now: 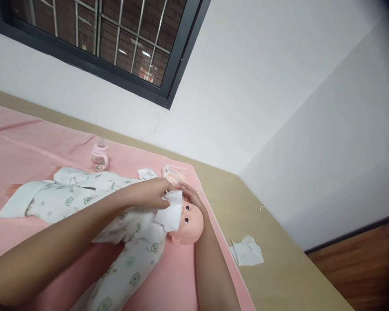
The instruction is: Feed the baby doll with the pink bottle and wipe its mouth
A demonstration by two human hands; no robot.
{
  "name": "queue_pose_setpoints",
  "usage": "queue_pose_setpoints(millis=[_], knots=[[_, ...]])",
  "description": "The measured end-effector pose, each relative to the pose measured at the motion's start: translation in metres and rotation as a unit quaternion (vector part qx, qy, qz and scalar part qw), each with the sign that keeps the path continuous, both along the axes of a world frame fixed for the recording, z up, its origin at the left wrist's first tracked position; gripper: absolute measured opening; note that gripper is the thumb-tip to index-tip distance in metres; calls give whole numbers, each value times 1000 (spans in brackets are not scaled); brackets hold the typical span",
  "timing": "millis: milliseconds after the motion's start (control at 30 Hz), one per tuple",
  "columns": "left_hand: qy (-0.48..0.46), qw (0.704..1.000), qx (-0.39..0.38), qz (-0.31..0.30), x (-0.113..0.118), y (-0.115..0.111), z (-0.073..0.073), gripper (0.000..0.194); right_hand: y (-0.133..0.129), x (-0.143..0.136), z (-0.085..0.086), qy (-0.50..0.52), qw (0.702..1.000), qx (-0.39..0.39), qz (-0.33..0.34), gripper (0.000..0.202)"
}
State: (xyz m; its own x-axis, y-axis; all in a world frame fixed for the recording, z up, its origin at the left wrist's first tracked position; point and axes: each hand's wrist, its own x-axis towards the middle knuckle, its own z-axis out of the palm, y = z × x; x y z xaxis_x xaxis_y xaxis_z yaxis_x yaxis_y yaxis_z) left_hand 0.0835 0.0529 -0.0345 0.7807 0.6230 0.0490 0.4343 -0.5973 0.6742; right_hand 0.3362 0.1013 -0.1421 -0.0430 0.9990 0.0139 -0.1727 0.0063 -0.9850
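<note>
A baby doll [192,228] in white printed pyjamas lies on its back on a pink cloth, its head toward the right. My left hand [152,193] reaches across its chest and holds a white tissue [171,211] between thumb and fingers. The tissue covers the doll's mouth and chin, while both eyes show. On the far side of the head rests my right hand [192,195], its fingers stretched out near the doll's cheek and close to my left fingertips. A small soft white pack [173,173] lies just beyond both hands.
A pink-lidded baby bottle [100,157] stands upright beyond the doll's legs. Crumpled white tissue [247,251] lies on the wooden tabletop [278,259], right of the pink cloth [181,276]. Behind rise a white wall [233,86] and a barred window [116,39].
</note>
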Motion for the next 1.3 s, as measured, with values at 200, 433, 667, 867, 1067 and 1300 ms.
queue_pose_setpoints(millis=[200, 433, 667, 867, 1067, 1300], knots=[[45, 999, -8, -23, 2, -8, 0, 19, 0, -5, 1, 17, 1000, -12, -4, 29], [68, 993, 83, 50, 16, -16, -7, 14, -4, -10, 6, 22, 1000, -5, -9, 35], [107, 982, 149, 45, 20, -17, -9, 13, -2, -9, 5, 23, 1000, -7, -8, 35], [96, 982, 160, 40, 18, -15, -9, 12, -2, -9, 3, 24, 1000, -9, 0, 38], [73, 981, 171, 53, 19, -14, -10, 16, 0, -7, 4, 19, 1000, -14, 15, 42], [52, 981, 176, 66, 21, -10, -11, 18, 6, -6, 2, 27, 999, -10, 18, 39]])
